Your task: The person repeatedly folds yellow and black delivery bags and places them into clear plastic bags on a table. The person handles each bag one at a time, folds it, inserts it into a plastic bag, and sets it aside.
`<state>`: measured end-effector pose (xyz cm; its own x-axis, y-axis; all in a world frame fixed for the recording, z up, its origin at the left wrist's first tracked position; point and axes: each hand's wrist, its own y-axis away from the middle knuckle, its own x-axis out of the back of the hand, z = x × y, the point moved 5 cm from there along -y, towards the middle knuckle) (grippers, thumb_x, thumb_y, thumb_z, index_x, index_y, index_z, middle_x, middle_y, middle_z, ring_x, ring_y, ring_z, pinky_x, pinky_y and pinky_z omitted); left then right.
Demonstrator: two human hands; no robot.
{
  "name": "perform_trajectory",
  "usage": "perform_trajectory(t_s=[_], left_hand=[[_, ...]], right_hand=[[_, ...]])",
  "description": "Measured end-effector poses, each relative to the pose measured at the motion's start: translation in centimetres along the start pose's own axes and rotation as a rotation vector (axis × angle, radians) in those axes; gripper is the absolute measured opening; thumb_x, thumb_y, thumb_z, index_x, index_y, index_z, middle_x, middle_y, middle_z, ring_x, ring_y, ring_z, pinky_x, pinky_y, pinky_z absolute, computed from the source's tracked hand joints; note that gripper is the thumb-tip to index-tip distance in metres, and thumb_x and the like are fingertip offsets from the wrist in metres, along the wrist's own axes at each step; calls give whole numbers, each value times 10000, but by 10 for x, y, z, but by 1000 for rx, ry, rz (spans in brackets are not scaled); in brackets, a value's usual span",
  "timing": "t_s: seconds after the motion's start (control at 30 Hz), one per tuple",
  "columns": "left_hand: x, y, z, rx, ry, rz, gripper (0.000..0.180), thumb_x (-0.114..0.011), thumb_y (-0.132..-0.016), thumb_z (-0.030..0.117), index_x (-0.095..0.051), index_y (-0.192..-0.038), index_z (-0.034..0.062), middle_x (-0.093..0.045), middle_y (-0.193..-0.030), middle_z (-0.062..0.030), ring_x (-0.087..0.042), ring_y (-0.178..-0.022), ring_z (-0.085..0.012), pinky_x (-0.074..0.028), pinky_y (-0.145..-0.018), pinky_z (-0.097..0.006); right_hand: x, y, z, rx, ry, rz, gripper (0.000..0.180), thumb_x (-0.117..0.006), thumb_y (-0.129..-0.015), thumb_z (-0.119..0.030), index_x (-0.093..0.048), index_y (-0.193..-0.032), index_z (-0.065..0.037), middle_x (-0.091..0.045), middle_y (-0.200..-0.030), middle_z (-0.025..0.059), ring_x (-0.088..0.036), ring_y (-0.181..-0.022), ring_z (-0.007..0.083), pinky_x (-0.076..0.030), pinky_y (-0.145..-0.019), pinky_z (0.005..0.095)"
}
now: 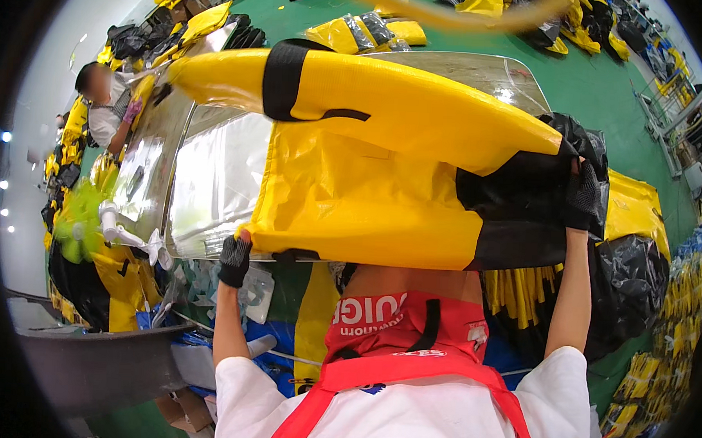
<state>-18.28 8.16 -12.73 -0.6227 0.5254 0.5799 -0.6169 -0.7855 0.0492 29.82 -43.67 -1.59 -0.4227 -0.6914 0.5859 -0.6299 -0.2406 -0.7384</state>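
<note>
A large yellow tarpaulin bag point(352, 199) with a black end and black strips lies across the table in front of me. Its upper part rises in a long raised fold. My left hand point(234, 261), in a dark fingerless-looking glove, is closed on the bag's near left corner. At the black end on the right, my right hand point(581, 196), gloved the same way, grips the material with its fingers partly hidden. The shiny clear-topped table point(216, 178) shows to the left of the bag and behind it.
A green-bladed fan point(80, 223) stands left of the table. Beyond it, another person point(105, 118) handles yellow material. Folded yellow pieces point(335, 34) lie on the green floor behind the table. A dark tub point(102, 365) is at my near left; black plastic point(626, 286) bulges at right.
</note>
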Motion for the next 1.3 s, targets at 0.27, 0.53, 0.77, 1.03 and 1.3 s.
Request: perform_trajectory(t_s=[0.27, 0.53, 0.77, 1.03, 1.3], left_hand=[[-22, 25, 19, 4, 892, 99, 500, -520, -916, 364, -439, -1257, 8, -516, -1224, -80, -507, -1098, -191, -413, -923, -312], [51, 11, 11, -250, -394, 444, 481, -405, -942, 372, -597, -718, -8, -571, -666, -180, -544, -683, -363, -406, -599, -419], [-13, 1, 166, -551, -986, 84, 606, -602, -794, 306, -412, -1287, 8, -387, -1344, -229, -282, -1273, -435, -236, -1063, -479], [-395, -7, 349, -1641, -519, -555, 645, -572, -816, 419, -382, -1345, 101, -409, -1357, -134, -360, -1257, -320, -244, -1046, -467], [-376, -46, 307, -1217, -606, -536, 661, -584, -811, 388, -367, -1346, 67, -397, -1357, -167, -371, -1250, -331, -275, -1037, -427]], right_hand=[[-7, 4, 4, -194, -43, 42, 302, -463, -932, -234, -577, -1139, -46, -609, -1076, 191, -583, -994, 332, -453, -822, 366], [-11, 3, 22, -236, -71, 129, 355, -477, -932, -326, -577, -1151, -64, -619, -1068, 176, -585, -999, 327, -443, -842, 375], [-7, -6, -18, 9, -89, -7, 179, -570, -817, -97, -637, -983, -77, -643, -924, 140, -604, -894, 314, -463, -775, 380], [4, -111, -99, 318, 289, -85, 121, -529, -808, -236, -623, -810, -160, -611, -751, 117, -570, -711, 306, -412, -678, 518], [-5, 78, -14, 434, 221, -641, 280, -598, -742, -239, -642, -1013, -182, -586, -1135, 88, -548, -1068, 283, -401, -934, 447]])
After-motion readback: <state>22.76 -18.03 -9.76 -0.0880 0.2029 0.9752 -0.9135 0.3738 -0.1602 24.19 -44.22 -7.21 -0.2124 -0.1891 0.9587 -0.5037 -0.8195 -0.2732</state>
